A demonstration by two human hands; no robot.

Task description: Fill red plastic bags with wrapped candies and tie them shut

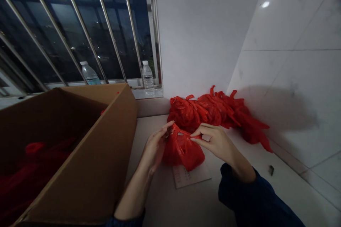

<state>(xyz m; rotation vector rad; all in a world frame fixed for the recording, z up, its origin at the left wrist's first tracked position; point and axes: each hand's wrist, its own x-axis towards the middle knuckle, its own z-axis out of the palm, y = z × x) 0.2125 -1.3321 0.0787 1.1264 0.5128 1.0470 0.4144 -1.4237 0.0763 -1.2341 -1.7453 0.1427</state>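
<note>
A red plastic bag [190, 152] hangs between my two hands, above a white printed sheet or booklet [192, 178] on the white surface. My left hand [157, 143] has its fingers closed on the bag's upper left edge, the fingertips partly hidden by the plastic. With thumb and fingers pinched, my right hand [213, 140] grips the upper right part of the same bag. Just behind it lies a heap of red plastic bags [213, 110], bunched and knotted-looking, against the wall.
To the left stands a large open cardboard box [106, 152] with red plastic bags [34, 170] inside. Two clear bottles, one upright [148, 78] and one leaning [90, 74], are by the barred window [101, 14]. A small dark object [271, 170] lies at the right.
</note>
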